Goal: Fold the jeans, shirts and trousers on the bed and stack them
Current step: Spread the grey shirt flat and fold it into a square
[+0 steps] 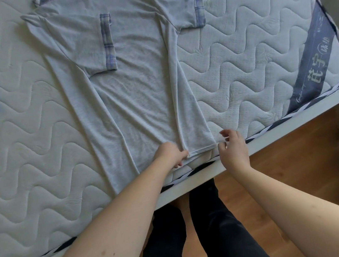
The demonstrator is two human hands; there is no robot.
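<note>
Here left hand [171, 153] grips shirt [136, 85] hem | right hand [233, 145] loose, just beside it

both bare forearms reach forward and converge. the left hand [171, 153] lies knuckles up with its fingers curled under, pinching a cloth hem. the right hand [233, 146], just to its right and apart from it, hovers with fingers loosely bent, thumb and forefinger near each other

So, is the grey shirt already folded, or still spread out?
Partly folded. On the shirt, the left side and its sleeve are turned in over the front; the right sleeve still lies out flat on the mattress.
</note>
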